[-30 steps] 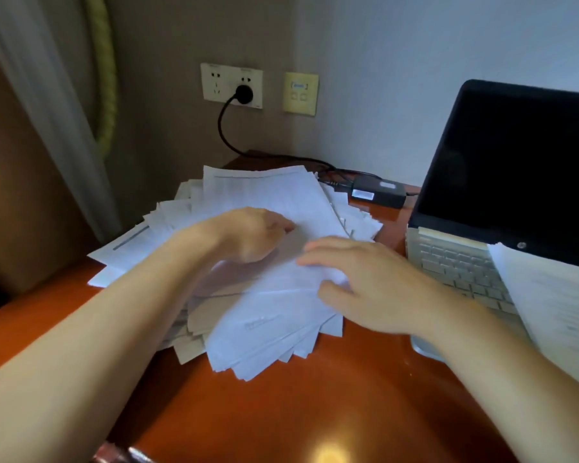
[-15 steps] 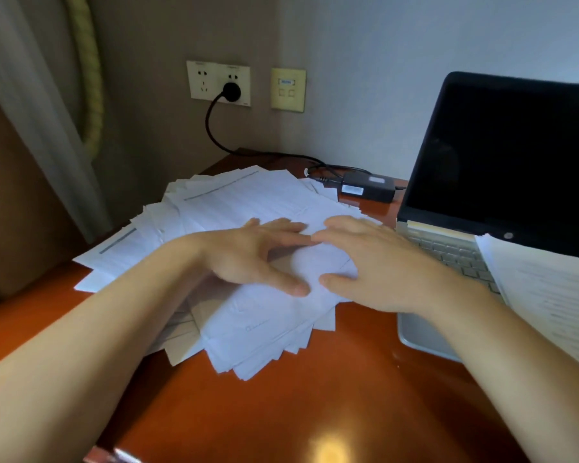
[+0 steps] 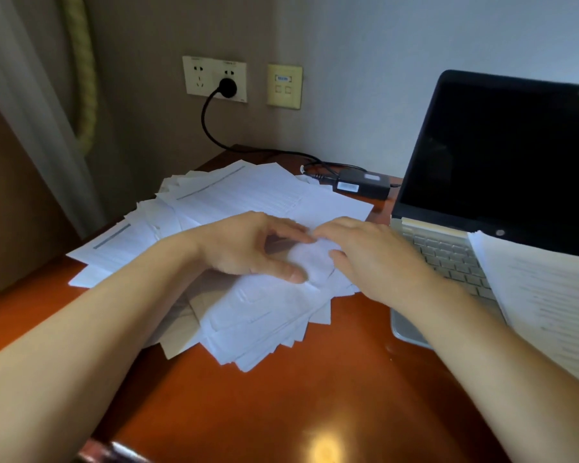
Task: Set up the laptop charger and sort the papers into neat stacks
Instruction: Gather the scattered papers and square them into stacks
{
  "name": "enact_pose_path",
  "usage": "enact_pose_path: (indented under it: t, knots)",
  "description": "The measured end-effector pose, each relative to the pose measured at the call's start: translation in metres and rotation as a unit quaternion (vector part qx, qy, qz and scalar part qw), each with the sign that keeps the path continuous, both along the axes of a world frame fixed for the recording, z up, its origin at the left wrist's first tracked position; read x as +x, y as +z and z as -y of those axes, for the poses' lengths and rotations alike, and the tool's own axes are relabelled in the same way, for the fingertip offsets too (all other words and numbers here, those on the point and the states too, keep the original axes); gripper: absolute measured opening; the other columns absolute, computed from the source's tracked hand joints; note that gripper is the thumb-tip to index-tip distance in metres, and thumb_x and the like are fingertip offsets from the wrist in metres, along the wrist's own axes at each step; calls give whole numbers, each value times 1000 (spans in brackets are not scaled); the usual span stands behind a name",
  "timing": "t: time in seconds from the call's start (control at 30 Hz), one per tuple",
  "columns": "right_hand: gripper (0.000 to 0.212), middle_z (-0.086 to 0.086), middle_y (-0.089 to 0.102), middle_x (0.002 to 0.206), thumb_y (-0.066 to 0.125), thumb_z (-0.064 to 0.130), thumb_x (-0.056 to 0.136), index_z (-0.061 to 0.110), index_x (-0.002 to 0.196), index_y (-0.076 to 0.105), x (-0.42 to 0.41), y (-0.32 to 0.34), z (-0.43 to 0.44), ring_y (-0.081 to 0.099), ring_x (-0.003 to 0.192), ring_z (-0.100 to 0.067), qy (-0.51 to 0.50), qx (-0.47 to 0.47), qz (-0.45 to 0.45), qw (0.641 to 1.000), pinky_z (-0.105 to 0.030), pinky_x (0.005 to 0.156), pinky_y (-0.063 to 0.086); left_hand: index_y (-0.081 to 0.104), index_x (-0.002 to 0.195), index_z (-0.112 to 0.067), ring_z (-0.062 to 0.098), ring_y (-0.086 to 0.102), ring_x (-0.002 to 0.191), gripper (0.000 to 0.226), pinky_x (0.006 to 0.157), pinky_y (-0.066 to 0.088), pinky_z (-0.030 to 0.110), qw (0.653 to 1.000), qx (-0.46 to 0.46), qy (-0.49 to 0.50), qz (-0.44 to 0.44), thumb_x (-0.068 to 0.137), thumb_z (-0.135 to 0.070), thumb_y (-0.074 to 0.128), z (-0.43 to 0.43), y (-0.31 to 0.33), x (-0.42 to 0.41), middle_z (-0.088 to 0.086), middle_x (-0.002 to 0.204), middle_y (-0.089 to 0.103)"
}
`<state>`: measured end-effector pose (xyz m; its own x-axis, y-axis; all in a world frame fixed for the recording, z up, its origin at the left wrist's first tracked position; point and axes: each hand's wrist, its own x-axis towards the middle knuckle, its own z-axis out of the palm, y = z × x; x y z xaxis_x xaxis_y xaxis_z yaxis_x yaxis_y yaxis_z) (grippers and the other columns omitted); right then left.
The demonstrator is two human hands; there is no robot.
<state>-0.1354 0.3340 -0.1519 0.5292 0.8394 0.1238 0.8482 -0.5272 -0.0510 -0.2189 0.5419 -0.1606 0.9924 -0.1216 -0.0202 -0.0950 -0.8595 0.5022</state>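
Where the orange-brown desk (image 3: 315, 396) meets grey walls (image 3: 365, 61), loose papers (image 3: 248, 195) sprawl.

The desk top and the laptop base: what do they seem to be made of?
Desk top: reddish-brown wood or wood veneer under glossy varnish, judging by the bright light reflection; the grain is too faint to confirm. Laptop base: silver, matte, probably metal or painted plastic; the look leaves it open.
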Motion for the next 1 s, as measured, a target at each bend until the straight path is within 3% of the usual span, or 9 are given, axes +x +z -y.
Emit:
enact_pose_path:
  t: [0.1,0.2,0.37,0.47,0.57,0.67,0.8,0.87,1.0]
  knots:
    - [33,6,58,134,52,31,101,31,134,50,2,4,3,61,110,-20,-27,47,20,998,-39,91,51,65,137,-32,4,57,125,51,113,43,32,996,57,17,61,90,-52,70,-1,2,-1,-17,139,63]
    - [11,6,65,102,59,32,96,26,105,55,5,14,7,62,85,-15,-48,105,45,992,-35,78,53,66,134,-31,4,61,118,43,106,47,27,991,90,31,97,93,-37,72,-1,6,-4,-16,133,66]
    - [17,7,64,73,69,22,88,27,77,57,9,27,13,62,70,-12,-13,79,-43,996,-38,70,57,62,135,-33,4,61,114,54,101,48,23,986,124,46,102,92,-1,60,-3,1,0,-15,130,67]
    - [13,13,64,88,68,19,88,30,88,61,7,20,12,59,82,-8,30,11,-74,997,-33,76,54,69,99,-16,22,61,88,18,78,47,32,979,96,114,141,104,-20,52,-9,-2,1,-3,92,71]
    - [27,16,60,125,59,27,96,35,122,58,4,8,8,55,109,-12,53,-15,-42,998,-34,92,49,59,83,-6,21,48,70,38,62,35,28,973,51,165,155,108,-31,45,-15,-1,-1,5,75,60]
    - [38,13,57,136,47,24,102,37,137,51,-2,0,2,56,119,-18,59,-15,11,998,-40,93,50,57,78,-5,21,42,64,39,59,33,21,970,38,177,161,106,-30,51,-17,2,-2,8,70,55]
    - [37,3,66,116,49,9,98,28,129,55,2,-3,-1,64,101,-25,20,-56,117,991,-35,77,52,61,82,-1,19,43,63,41,59,35,28,967,-16,178,182,105,-34,53,-15,3,-3,14,72,57]
    - [18,0,66,99,44,26,104,24,114,59,4,4,3,63,93,-26,-13,-34,122,992,-34,68,42,63,85,-2,17,45,63,41,63,39,31,964,-59,176,192,107,-34,50,-13,4,-5,11,74,58]
    - [35,8,46,66,45,46,102,24,75,47,6,12,12,50,66,-15,-27,-11,58,998,-30,57,31,64,89,-3,6,45,63,38,62,37,19,959,-86,163,214,108,-32,49,-10,4,-4,5,76,58]
